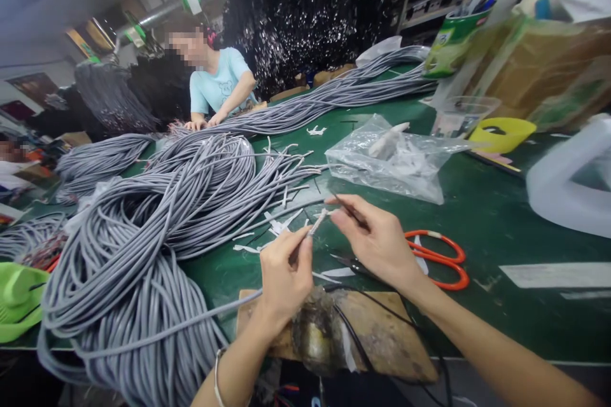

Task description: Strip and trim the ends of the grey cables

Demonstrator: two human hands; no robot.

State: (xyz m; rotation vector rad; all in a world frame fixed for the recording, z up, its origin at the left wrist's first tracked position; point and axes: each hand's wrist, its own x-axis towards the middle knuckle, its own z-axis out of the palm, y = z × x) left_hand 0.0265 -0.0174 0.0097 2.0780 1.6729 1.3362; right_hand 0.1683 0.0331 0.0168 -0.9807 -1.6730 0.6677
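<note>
My left hand point(285, 275) pinches a grey cable close to its end. The cable's stripped, whitish tip point(318, 222) sticks up past my thumb, while its grey length point(214, 311) runs back to the left. At the tip, my right hand point(379, 238) is closed around a thin dark pointed tool point(351, 208); its exact kind is partly hidden by the fingers. Orange-handled scissors point(449, 261) lie under and beside my right wrist. Below both hands is a worn wooden board point(382, 331) with a metal piece point(312, 334) and a black cord point(356, 337) on it.
Large bundles of grey cable point(128, 254) cover the left. White scraps point(281, 222) lie near my hands. Beyond are a clear plastic bag point(410, 172), a yellow container point(503, 133) and a green can point(453, 44). A person in light blue point(222, 82) handles cables across the green table point(487, 216).
</note>
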